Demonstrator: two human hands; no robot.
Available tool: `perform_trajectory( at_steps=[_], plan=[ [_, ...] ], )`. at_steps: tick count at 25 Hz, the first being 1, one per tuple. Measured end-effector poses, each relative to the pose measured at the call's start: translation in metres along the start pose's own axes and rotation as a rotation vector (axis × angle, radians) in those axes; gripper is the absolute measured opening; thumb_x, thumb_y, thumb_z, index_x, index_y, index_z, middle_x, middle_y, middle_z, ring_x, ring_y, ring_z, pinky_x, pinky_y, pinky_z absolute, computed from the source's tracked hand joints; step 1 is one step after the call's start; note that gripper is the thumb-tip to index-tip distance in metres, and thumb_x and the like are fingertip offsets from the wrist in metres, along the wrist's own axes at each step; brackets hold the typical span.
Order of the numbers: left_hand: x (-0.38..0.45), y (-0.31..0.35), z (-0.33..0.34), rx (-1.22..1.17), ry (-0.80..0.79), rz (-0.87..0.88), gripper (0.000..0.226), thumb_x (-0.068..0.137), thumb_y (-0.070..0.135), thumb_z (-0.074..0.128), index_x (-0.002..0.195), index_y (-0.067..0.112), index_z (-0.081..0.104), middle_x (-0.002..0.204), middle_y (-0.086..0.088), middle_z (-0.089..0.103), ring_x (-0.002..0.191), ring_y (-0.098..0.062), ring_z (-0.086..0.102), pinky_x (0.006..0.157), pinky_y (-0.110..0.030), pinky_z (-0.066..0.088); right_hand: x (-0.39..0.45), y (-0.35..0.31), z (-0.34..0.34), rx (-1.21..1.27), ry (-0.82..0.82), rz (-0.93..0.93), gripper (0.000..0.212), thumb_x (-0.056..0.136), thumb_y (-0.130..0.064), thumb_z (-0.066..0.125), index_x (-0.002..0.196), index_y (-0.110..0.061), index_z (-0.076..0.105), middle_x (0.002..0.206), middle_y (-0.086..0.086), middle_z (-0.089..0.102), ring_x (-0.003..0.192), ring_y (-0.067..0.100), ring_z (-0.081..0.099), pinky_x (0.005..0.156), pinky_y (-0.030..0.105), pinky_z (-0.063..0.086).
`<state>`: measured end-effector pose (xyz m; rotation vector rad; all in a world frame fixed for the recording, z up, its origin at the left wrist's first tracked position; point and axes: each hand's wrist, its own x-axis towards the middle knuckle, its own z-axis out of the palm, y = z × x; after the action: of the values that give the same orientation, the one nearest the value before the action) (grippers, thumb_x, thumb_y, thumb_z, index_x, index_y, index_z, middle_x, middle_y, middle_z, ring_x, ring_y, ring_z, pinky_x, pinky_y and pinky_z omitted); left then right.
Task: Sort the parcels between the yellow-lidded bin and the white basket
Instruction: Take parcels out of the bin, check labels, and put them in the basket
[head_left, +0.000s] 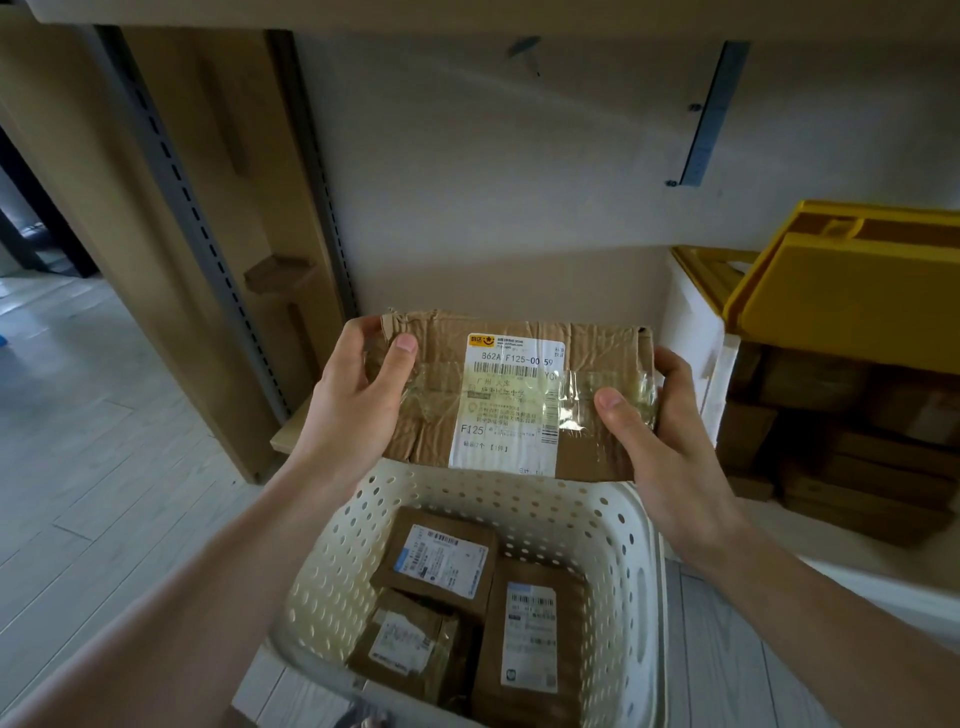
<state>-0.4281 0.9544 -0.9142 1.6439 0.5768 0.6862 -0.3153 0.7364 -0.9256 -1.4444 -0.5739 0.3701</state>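
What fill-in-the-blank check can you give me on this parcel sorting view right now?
1. The held parcel is gripped by ____ hands.
2. The white basket holds ____ parcels.
3. The bin on the right has a ____ lid.
4. The held parcel's white label faces ____ the camera.

Missing: both; three; yellow; toward

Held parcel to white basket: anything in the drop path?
Nothing visible. Both hands, left and right, hold the creased brown cardboard parcel above the white perforated plastic basket's far rim. Three smaller labelled parcels line its bottom, well below the rim.
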Motion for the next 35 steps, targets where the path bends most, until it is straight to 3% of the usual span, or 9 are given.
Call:
perform_trajectory(
  at_steps=[9,12,18,23,25,28,30,32,35],
  plan=[
    [-0.021,-0.029,-0.017,0.135,-0.062,-0.091,0.012,0.100,0.052,0.053,0.106,0.043,0.058,0.102,-0.002,0.073,0.097,-0.029,0.072,0.085,-0.059,0.060,-0.023,0.023,0.004,-0.148,-0.112,0.117,0.064,0.095,-0.038,0.051,0.152,-0.033,0.021,0.105,-0.032,0.068,0.105,0.005,0.071,0.085,0.036,0.063],
    [-0.021,-0.032,-0.022,0.175,-0.161,-0.181,0.033,0.097,0.050,0.059,0.129,0.044,0.052,0.108,0.006,0.072,0.098,-0.018,0.072,0.089,-0.053,0.060,-0.018,0.026,0.004,-0.173,-0.080,0.136,0.054,0.100,-0.027,0.055,0.147,-0.031,0.030,0.104,-0.021,0.071,0.097,0.002,0.072,0.073,0.026,0.062],
    [-0.029,-0.038,-0.018,0.266,-0.565,-0.601,0.046,0.075,0.042,0.078,0.115,0.041,0.056,0.113,0.002,0.068,0.100,-0.017,0.065,0.074,-0.042,0.059,-0.001,0.033,-0.001,-0.317,0.055,0.119,0.057,0.080,-0.051,0.069,0.127,-0.024,0.054,0.109,-0.009,0.071,0.093,0.005,0.073,0.071,0.026,0.062],
    [-0.031,-0.084,-0.016,0.188,-0.720,-0.827,0.074,0.064,0.048,0.093,0.128,0.034,0.060,0.120,-0.007,0.075,0.113,-0.033,0.070,0.097,-0.062,0.054,0.008,0.053,0.001,-0.490,0.008,0.118,0.043,0.089,-0.035,0.075,0.125,-0.031,0.052,0.111,-0.014,0.065,0.095,0.006,0.069,0.078,0.030,0.061],
    [-0.034,-0.103,-0.012,0.144,-0.773,-0.891,0.072,0.068,0.047,0.091,0.130,0.028,0.060,0.120,-0.008,0.075,0.113,-0.033,0.070,0.100,-0.057,0.053,0.011,0.064,0.003,-0.537,-0.004,0.142,0.041,0.092,-0.030,0.073,0.127,-0.030,0.052,0.110,-0.017,0.062,0.093,0.003,0.066,0.076,0.027,0.058],
    [-0.043,-0.115,0.001,0.065,-0.790,-0.959,0.043,0.081,0.034,0.081,0.117,0.018,0.063,0.104,-0.009,0.075,0.088,-0.023,0.073,0.074,-0.036,0.059,0.013,0.079,0.006,-0.556,-0.042,0.215,0.037,0.095,-0.027,0.069,0.127,-0.028,0.051,0.108,-0.017,0.062,0.087,-0.001,0.065,0.063,0.014,0.051],
    [-0.047,-0.122,0.008,0.077,-0.807,-0.999,0.030,0.087,0.031,0.074,0.113,0.019,0.064,0.106,-0.010,0.070,0.085,-0.023,0.071,0.066,-0.032,0.059,0.014,0.087,0.006,-0.563,-0.071,0.271,0.033,0.097,-0.029,0.067,0.124,-0.029,0.050,0.108,-0.014,0.063,0.082,-0.001,0.064,0.056,0.008,0.046],
    [-0.049,-0.133,0.014,0.092,-0.857,-1.028,0.033,0.085,0.037,0.074,0.113,0.022,0.066,0.116,-0.012,0.068,0.094,-0.025,0.069,0.068,-0.032,0.059,0.018,0.092,0.006,-0.620,-0.088,0.334,0.030,0.098,-0.034,0.065,0.122,-0.033,0.048,0.107,-0.015,0.062,0.080,-0.003,0.059,0.052,0.009,0.041],
    [-0.052,-0.153,0.029,0.189,-0.875,-1.023,0.043,0.080,0.043,0.081,0.117,0.024,0.072,0.127,-0.010,0.069,0.115,-0.030,0.066,0.088,-0.040,0.060,0.024,0.106,0.002,-0.621,-0.107,0.407,0.029,0.099,-0.033,0.063,0.124,-0.030,0.050,0.116,-0.001,0.065,0.091,0.012,0.065,0.069,0.025,0.052]
  ],
)
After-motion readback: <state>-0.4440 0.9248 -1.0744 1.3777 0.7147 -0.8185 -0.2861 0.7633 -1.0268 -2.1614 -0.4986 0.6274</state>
